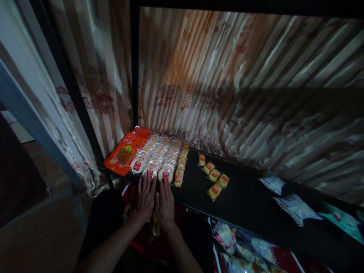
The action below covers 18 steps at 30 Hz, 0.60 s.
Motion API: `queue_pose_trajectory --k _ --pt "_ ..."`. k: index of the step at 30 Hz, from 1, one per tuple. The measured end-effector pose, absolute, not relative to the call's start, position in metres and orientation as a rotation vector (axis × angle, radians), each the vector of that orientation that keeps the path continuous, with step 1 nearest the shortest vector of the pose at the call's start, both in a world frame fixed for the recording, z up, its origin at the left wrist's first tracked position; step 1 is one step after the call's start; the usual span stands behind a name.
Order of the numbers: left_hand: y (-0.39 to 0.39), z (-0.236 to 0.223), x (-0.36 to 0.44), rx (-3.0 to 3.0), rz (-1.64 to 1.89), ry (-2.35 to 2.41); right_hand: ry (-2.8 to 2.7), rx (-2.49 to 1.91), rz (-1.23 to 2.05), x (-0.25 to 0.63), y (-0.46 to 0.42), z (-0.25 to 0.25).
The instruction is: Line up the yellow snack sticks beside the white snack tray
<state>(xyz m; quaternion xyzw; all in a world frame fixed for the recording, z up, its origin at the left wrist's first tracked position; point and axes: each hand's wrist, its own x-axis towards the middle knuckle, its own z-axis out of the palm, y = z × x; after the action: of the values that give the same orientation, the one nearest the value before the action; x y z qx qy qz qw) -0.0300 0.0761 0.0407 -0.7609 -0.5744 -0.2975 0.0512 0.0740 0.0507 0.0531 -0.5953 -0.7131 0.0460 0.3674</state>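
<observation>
Both of my hands lie side by side at the front edge of a black shelf point(193, 193), fingers stretched forward. The fingertips of my left hand point(146, 199) touch the front of the middle row of round white wrapped snacks point(155, 161). My right hand point(165, 206) has its fingertips at the front packet of the row beside it. Three such rows overlap lengthwise. To their left lies an orange snack bag point(129, 149) with brown sticks pictured on it. Along their right side runs a narrow row of small yellow wrapped snacks point(181, 167).
Several loose yellow packets point(214, 175) lie further right on the shelf. Beyond them are white packets point(297, 208) and a green packet point(342, 220). Below the shelf, more snack packs point(226, 239) fill a container. A striped curtain point(241, 83) hangs behind; a dark post point(134, 64) stands at left.
</observation>
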Motion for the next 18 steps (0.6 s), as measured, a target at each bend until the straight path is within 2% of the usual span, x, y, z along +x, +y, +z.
queue_pose_trajectory --k 8,12,15,18 --pt "0.064 0.052 -0.038 -2.429 -1.101 -1.703 -1.826 -1.435 0.196 0.073 0.042 0.071" --pt "0.031 0.035 -0.040 -2.541 -1.198 -1.675 -1.784 -1.336 0.241 0.071 0.016 0.064" --pt "0.008 0.009 -0.039 -2.782 -1.005 -1.780 -1.818 -1.375 0.361 0.069 -0.006 0.037" --pt "-0.004 -0.015 -0.040 -2.914 -0.477 -2.245 -1.721 -1.663 0.439 0.072 -0.020 -0.003"
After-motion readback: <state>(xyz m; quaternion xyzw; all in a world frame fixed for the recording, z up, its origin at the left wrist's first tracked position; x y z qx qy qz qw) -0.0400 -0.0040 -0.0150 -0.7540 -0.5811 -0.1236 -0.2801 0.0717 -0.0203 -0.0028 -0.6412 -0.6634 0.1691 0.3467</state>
